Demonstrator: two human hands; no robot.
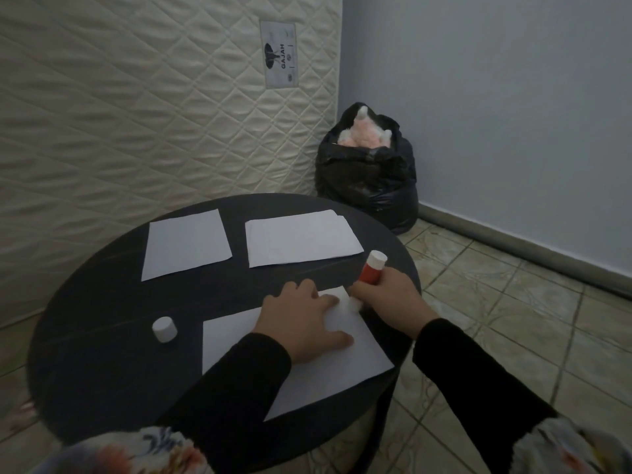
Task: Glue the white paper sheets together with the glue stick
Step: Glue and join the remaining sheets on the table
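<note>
Three white paper sheets lie on a round dark table (102,336). The near sheet (318,371) lies under my left hand (301,326), which presses it flat with spread fingers. My right hand (390,299) grips a red glue stick (371,270) with its white base pointing up and away. Its glue end touches the far right corner of the near sheet. Two more sheets rest at the back, one on the left (186,242) and a slightly offset stack on the right (301,237). The white cap (165,329) stands on the table left of the near sheet.
A quilted mattress (154,114) leans upright behind the table. A black bag (369,176) with a pink stuffed item stands in the corner by the blue wall. Tiled floor (513,319) lies to the right. The near sheet overhangs the table's right edge a little.
</note>
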